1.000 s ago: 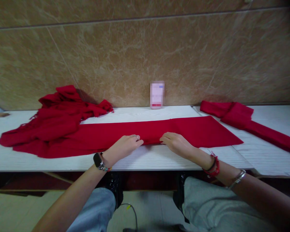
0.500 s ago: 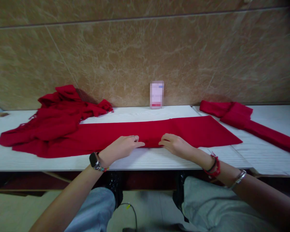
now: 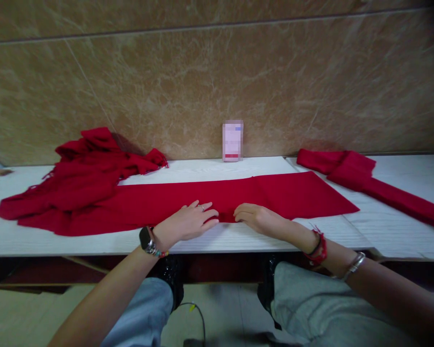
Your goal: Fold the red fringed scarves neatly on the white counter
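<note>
A long red scarf (image 3: 188,193) lies flat along the bench, its right end tapering to a slanted point. My left hand (image 3: 191,222) rests on its near edge, fingers spread and a ring on one of them. A short gap to the right, my right hand (image 3: 259,217) has its fingers bent together on the same edge, and the fingertips pinch the fabric there. What lies under the right fingertips is partly hidden. On the left, the flat cloth runs into a bunched red heap with fringe (image 3: 90,164).
Another red strip of cloth (image 3: 354,169), folded over at one end, lies at the right. A phone-like upright thing with a blurred face (image 3: 232,140) leans against the brown marbled wall (image 3: 188,86). The white bench (image 3: 104,246) ends just before my knees.
My left hand has opened from a pointing, bent-finger pose to spread fingers. My right hand stays at the scarf's near edge, shifted slightly left.
</note>
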### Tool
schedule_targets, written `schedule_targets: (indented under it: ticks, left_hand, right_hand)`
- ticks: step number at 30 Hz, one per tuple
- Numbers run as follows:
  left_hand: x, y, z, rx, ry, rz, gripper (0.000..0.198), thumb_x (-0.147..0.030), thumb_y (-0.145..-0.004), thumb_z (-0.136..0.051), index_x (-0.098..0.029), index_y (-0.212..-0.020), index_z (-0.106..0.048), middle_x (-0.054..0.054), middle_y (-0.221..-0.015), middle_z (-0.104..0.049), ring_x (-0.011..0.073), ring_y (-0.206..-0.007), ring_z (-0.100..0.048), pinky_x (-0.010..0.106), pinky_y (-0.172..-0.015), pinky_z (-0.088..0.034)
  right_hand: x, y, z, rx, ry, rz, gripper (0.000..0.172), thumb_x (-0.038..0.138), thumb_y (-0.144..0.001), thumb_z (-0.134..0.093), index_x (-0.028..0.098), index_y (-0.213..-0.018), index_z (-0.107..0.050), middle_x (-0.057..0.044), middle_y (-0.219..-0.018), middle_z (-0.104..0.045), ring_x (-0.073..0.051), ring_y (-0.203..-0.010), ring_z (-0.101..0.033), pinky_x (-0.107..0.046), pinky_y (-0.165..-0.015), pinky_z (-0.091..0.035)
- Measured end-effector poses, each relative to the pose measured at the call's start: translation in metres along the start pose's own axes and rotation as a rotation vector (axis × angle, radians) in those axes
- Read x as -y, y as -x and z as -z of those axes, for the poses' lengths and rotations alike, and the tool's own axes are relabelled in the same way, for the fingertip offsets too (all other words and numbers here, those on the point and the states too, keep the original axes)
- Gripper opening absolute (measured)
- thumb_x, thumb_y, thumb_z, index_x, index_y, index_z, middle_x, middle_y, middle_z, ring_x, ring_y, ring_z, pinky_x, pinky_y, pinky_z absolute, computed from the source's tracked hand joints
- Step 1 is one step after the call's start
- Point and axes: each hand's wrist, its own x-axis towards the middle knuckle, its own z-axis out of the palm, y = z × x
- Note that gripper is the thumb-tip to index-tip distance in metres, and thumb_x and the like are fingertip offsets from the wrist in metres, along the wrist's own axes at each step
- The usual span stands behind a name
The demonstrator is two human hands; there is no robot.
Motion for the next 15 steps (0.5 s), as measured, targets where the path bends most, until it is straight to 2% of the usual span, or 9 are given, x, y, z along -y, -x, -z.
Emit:
schedule_targets:
  ticks: [2,5,8,12,15]
  left_hand:
    - [-0.003,-0.005,-0.001,-0.021,-0.042,0.095,0.037,-0.041,-0.093,-0.027,-0.027,-0.118,-0.05,0.006,-0.134,-0.043,0.0272,-0.121,-0.038,0.045,-0.091,-0.036]
    - [-0.004,-0.016,-0.005,-0.031,-0.058,0.017,0.037,-0.032,-0.093,-0.026,-0.027,-0.126,-0.043,0.003,-0.14,-0.035,0.0243,-0.129,-0.026,0.046,-0.099,-0.029]
    - [0.002,-0.025,-0.013,0.025,-0.004,-0.011,0.042,-0.032,-0.094,-0.023,-0.031,-0.135,-0.028,-0.001,-0.145,-0.023,0.0226,-0.133,-0.017,0.051,-0.102,-0.021]
    - [0.02,-0.026,-0.02,0.06,0.003,0.243,0.046,-0.044,-0.092,-0.022,-0.037,-0.138,-0.018,0.0,-0.148,-0.013,0.033,-0.133,-0.012,0.064,-0.096,-0.019]
    - [0.026,-0.026,-0.018,0.059,-0.051,0.51,0.052,-0.049,-0.091,-0.023,-0.03,-0.139,-0.023,0.008,-0.147,-0.017,0.0394,-0.13,-0.016,0.065,-0.093,-0.022]
  right_hand:
    - [-0.001,0.0,-0.002,-0.02,-0.055,-0.043,0.024,0.009,-0.087,-0.038,0.012,-0.09,-0.061,-0.01,-0.092,-0.065,-0.018,-0.088,-0.059,-0.032,-0.082,-0.048]
    - [-0.002,0.001,-0.004,-0.026,-0.158,-0.094,0.021,0.009,-0.086,-0.04,0.014,-0.089,-0.061,-0.009,-0.094,-0.064,-0.017,-0.09,-0.059,-0.031,-0.083,-0.047]
    - [-0.003,0.001,-0.001,-0.006,-0.281,-0.151,0.018,0.013,-0.086,-0.043,0.016,-0.09,-0.06,-0.009,-0.098,-0.062,-0.016,-0.095,-0.058,-0.03,-0.085,-0.046]
    - [-0.004,0.001,0.005,0.018,-0.421,-0.172,0.018,0.016,-0.087,-0.043,0.015,-0.092,-0.06,-0.01,-0.102,-0.061,-0.015,-0.099,-0.056,-0.03,-0.088,-0.045]
    - [-0.006,0.002,0.005,0.01,-0.444,-0.171,0.018,0.016,-0.087,-0.043,0.014,-0.091,-0.061,-0.01,-0.102,-0.062,-0.015,-0.099,-0.055,-0.03,-0.089,-0.044]
